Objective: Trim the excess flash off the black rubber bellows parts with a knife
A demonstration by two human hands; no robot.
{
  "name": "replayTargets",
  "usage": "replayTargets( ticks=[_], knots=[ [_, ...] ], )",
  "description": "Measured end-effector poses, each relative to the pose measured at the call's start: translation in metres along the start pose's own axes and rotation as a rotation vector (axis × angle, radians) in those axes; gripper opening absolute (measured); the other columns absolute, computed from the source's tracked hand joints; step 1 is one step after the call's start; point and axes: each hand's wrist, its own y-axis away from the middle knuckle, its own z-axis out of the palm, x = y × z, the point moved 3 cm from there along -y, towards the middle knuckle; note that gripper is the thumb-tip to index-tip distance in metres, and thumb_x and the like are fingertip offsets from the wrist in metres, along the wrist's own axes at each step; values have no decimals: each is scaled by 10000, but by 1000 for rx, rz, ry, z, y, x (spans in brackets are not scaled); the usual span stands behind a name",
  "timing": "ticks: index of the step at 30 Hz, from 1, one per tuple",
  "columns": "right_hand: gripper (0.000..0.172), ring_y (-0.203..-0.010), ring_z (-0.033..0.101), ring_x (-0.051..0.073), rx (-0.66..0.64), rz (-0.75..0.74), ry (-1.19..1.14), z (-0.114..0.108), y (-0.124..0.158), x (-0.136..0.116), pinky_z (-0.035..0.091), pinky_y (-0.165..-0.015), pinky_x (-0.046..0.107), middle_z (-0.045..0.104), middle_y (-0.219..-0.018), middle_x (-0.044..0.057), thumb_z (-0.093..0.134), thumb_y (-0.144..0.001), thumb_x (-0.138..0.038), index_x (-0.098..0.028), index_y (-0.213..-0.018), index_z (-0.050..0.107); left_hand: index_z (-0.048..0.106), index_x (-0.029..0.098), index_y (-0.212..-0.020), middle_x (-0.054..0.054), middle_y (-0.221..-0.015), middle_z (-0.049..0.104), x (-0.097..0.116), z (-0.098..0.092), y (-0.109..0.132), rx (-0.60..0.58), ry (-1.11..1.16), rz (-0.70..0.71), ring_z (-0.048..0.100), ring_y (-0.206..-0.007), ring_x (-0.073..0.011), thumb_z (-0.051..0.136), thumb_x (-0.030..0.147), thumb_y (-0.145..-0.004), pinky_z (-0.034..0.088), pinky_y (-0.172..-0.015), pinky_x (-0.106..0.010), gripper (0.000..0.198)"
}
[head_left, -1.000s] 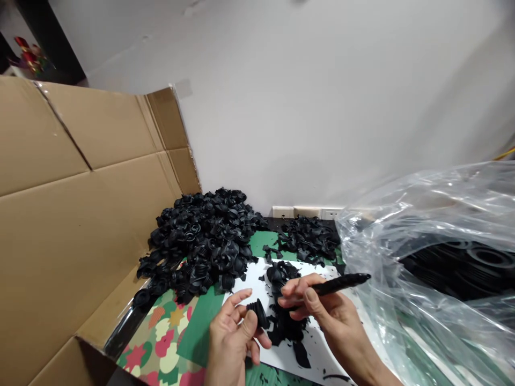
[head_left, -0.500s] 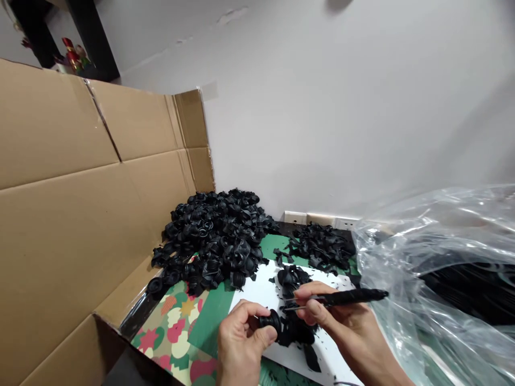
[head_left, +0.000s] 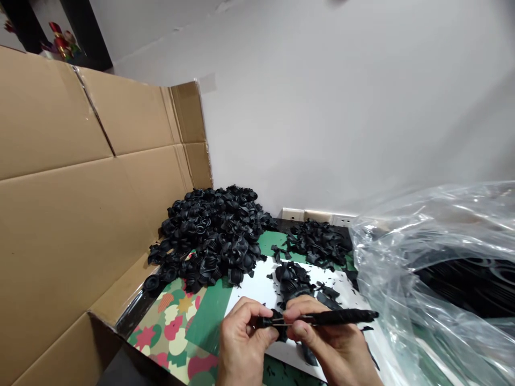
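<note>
My left hand (head_left: 241, 340) pinches a small black ribbed rubber part (head_left: 266, 322) between thumb and fingers, low in the picture. My right hand (head_left: 325, 343) grips a black-handled knife (head_left: 341, 317) lying level, its thin blade pointing left and touching the part. Both hands meet above a white sheet (head_left: 257, 289) strewn with black rubber scraps. A few more black parts (head_left: 292, 276) lie on that sheet just beyond my fingers.
A big heap of black ribbed parts (head_left: 211, 238) lies at the back left against the opened cardboard box (head_left: 80, 187). A smaller pile of black trimmings (head_left: 317, 244) sits by the wall. A clear plastic bag (head_left: 438, 268) holding black rubber fills the right side.
My hands have come together: the knife dropped lower and levelled out, and its blade now meets the part in my left hand. The view shifted slightly.
</note>
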Motion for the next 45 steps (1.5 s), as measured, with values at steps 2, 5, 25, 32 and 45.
replayTargets(
  ticks=[2,5,25,32,45],
  knots=[
    [261,-629,570,177,8,7,-4,0,0,0,474,-526,270,611,-741,59,645,-731,-450,-194,-713,692,673,174,-613,12,-637,572,-1,0,0,16,-5,-3,507,-520,-125,667,51,-559,401,-475,-216,134],
    [271,-587,555,171,9,38,-28,-1,0,-4,457,-526,279,604,-693,48,659,-712,-460,-192,-686,688,667,161,-595,17,-593,570,-4,0,-1,25,20,-74,511,-522,-118,714,60,-531,408,-479,-202,128],
    [367,-424,455,116,-12,394,-12,-25,-9,6,378,-469,252,497,-473,-36,550,-758,-506,-169,-615,526,562,103,-696,-80,-610,700,-12,13,-10,-80,494,-755,590,-346,-105,557,385,-818,343,-267,-141,308],
    [314,-392,342,65,-59,396,39,-18,-10,7,278,-371,184,439,-483,-66,599,-725,-461,-148,-738,598,605,65,-690,-85,-557,682,-12,23,-8,-117,512,-830,587,-326,-106,480,402,-861,318,-260,-139,398],
    [370,-365,370,63,-38,372,-19,-23,-12,8,307,-355,183,482,-501,-46,592,-722,-515,-146,-691,582,632,89,-652,-58,-551,669,-17,28,-12,-241,516,-723,474,-275,-50,657,411,-728,253,-253,-125,331]
  ],
)
